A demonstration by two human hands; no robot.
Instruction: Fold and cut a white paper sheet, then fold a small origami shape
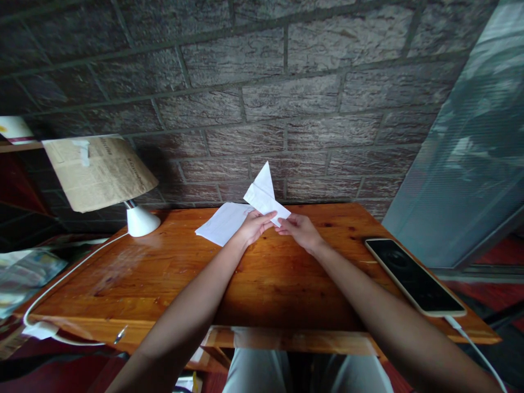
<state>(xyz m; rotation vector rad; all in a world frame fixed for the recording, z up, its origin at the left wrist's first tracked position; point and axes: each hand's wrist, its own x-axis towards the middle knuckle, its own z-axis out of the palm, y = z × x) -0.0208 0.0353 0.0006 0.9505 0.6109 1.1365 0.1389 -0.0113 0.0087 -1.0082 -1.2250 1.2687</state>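
A folded sheet of white paper (262, 195) is held up above the far middle of the wooden desk, its pointed tip upward and a folded band across its lower part. My left hand (256, 226) pinches its lower edge, thumb on the near face. At the lower right corner my right hand (301, 228) grips the same paper between thumb and fingers. Some fingertips are hidden behind the paper. Just behind and left of my left hand lies a stack of white paper sheets (223, 222), partly covered by that hand.
A lamp with a brown paper shade (102, 172) and white base stands at the desk's left, its white cord (77, 267) trailing over the edge. On the right lies a phone (413, 275) with a cable plugged in. A brick wall (262, 93) rises behind the wooden desk (164, 278).
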